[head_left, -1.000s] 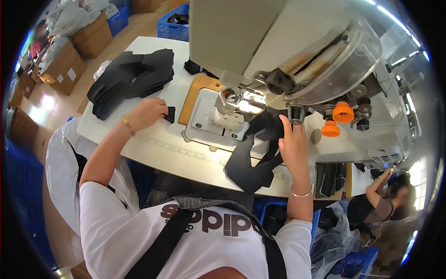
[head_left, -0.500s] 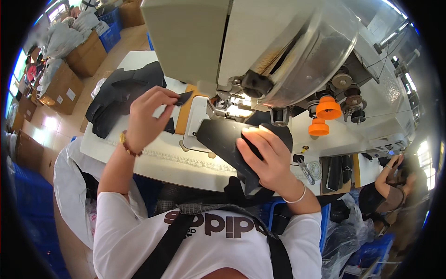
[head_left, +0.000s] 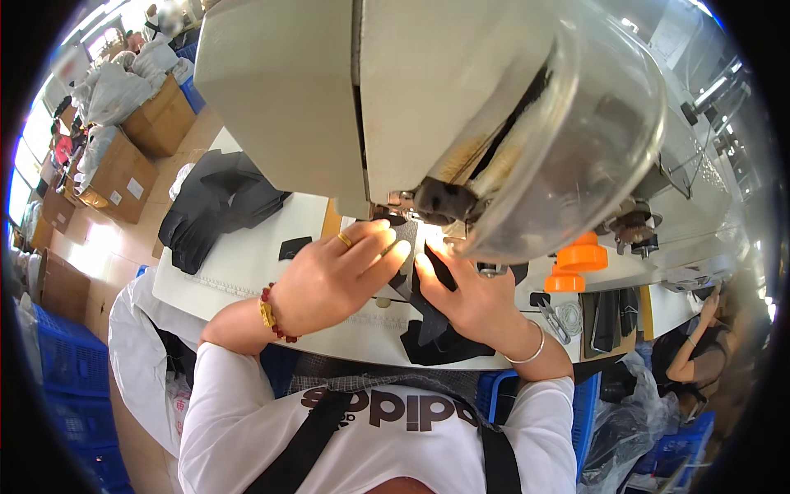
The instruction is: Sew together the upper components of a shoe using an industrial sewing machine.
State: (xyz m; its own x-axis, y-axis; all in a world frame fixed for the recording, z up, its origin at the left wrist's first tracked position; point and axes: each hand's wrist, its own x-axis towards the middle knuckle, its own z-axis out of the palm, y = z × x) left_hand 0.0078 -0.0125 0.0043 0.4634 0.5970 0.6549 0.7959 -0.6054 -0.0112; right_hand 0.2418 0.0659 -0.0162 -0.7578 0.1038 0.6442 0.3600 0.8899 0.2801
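Both my hands are close together under the head of a sewing machine (head_left: 284,99), at its lit needle area. My left hand (head_left: 329,280) has its fingers closed at the edge of a small black piece (head_left: 392,220), mostly hidden by the fingertips. Gripped by my right hand (head_left: 477,305) is a larger black sheet piece (head_left: 428,319), perhaps leather or fabric, which runs up toward the needle and shows a grey strip between the hands. The needle itself is hidden. Left of my left hand, a small black patch (head_left: 295,247) lies on the white table (head_left: 239,267).
A pile of black cut pieces (head_left: 218,202) covers the table's left. Snips (head_left: 555,321) and a coil of white cord (head_left: 569,316) lie at the right, below orange knobs (head_left: 581,253). A clear plastic guard (head_left: 576,123) bulges above my right hand. Another person (head_left: 699,346) sits at far right.
My left hand has moved right and up to the needle area, carrying the small black piece from the left. My right hand has turned the larger piece and stays beside the needle.
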